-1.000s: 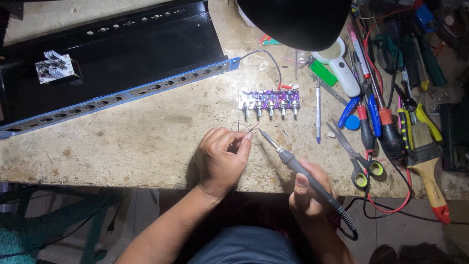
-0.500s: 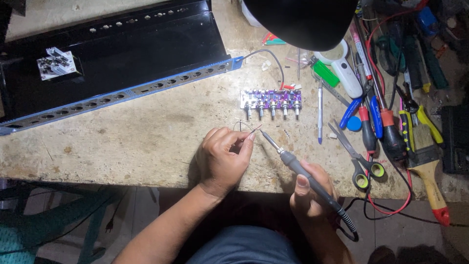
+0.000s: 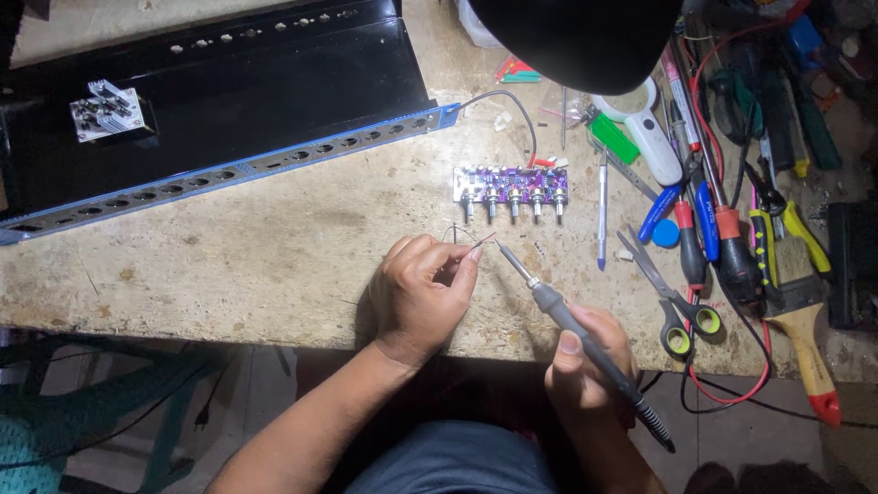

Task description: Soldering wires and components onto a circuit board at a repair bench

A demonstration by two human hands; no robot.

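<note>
My left hand [image 3: 422,291] rests on the worn workbench [image 3: 256,265] and pinches a thin wire [image 3: 468,240] between thumb and fingertips. My right hand [image 3: 585,364] grips a soldering iron [image 3: 585,340] by its dark handle, with the metal tip angled up-left and touching the end of the wire near my left fingertips. Just beyond them lies a purple circuit board [image 3: 510,186] with a row of several metal knob shafts pointing toward me.
A long black metal chassis [image 3: 219,101] with a blue-edged perforated front lies at the back left, holding a small module [image 3: 108,112]. On the right lie scissors [image 3: 668,293], screwdrivers [image 3: 722,238], a paintbrush [image 3: 805,320], a pen [image 3: 602,209] and red cable. A dark lamp shade [image 3: 585,37] hangs overhead.
Both hands hold nearly the same pose. The iron's tip stays at the wire end while the view shifts slightly.
</note>
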